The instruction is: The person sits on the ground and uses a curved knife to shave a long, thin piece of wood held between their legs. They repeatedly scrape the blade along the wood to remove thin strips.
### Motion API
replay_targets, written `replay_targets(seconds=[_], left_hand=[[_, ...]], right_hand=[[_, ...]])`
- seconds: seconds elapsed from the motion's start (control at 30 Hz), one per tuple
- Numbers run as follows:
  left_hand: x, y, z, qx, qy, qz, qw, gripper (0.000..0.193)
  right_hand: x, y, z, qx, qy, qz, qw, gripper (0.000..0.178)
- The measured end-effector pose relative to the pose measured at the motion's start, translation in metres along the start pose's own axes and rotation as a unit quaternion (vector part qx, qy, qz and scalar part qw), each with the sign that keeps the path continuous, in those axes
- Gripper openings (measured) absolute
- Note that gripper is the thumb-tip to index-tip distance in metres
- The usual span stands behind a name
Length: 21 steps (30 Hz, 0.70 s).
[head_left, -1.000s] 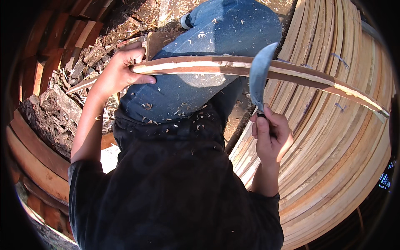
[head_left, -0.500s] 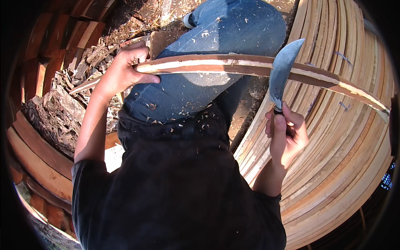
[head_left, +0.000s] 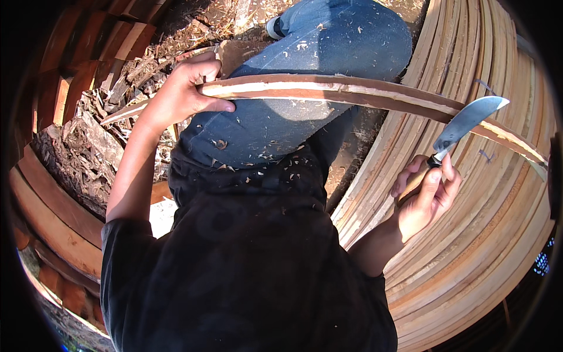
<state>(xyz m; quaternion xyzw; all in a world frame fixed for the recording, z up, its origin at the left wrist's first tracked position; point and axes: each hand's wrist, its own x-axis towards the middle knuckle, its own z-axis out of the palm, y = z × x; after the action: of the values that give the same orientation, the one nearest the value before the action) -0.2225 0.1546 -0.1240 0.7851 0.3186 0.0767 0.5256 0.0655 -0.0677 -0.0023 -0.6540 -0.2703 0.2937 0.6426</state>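
My left hand [head_left: 186, 92] grips a long thin wooden strip [head_left: 346, 94] near its left end. The strip lies across my blue-jeaned thigh [head_left: 328, 64] and bows away to the right. My right hand [head_left: 427, 196] holds the wooden handle of a broad curved knife [head_left: 469, 120]. The steel blade points up and to the right, its tip resting against or just over the strip far to the right of my thigh.
A big stack of pale wooden strips [head_left: 492, 234] curves along the right side. Bark scraps and shavings [head_left: 88, 141] litter the ground at left, beside reddish planks [head_left: 58, 217]. Shavings speckle my jeans and dark shirt.
My right hand has carried the knife rightward along the strip, from beside my thigh out toward the strip's far end. The blade now tilts to the right. My left hand keeps its grip.
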Motion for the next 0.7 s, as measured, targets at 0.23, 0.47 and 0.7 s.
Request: replay_targets(seconds=[0.23, 0.47, 0.7], left_hand=[[0.001, 0.003, 0.001, -0.007, -0.004, -0.006, 1.000, 0.056], [-0.001, 0.002, -0.001, -0.001, -0.004, 0.036, 0.999, 0.055], [0.001, 0.003, 0.003, -0.011, 0.001, 0.007, 1.000, 0.056]], right_hand=[[-0.004, -0.001, 0.006, -0.138, -0.022, -0.024, 0.990, 0.026], [-0.012, 0.006, 0.003, -0.170, -0.097, 0.017, 0.980, 0.024], [-0.012, 0.015, 0.010, -0.195, -0.120, -0.020, 0.973, 0.025]])
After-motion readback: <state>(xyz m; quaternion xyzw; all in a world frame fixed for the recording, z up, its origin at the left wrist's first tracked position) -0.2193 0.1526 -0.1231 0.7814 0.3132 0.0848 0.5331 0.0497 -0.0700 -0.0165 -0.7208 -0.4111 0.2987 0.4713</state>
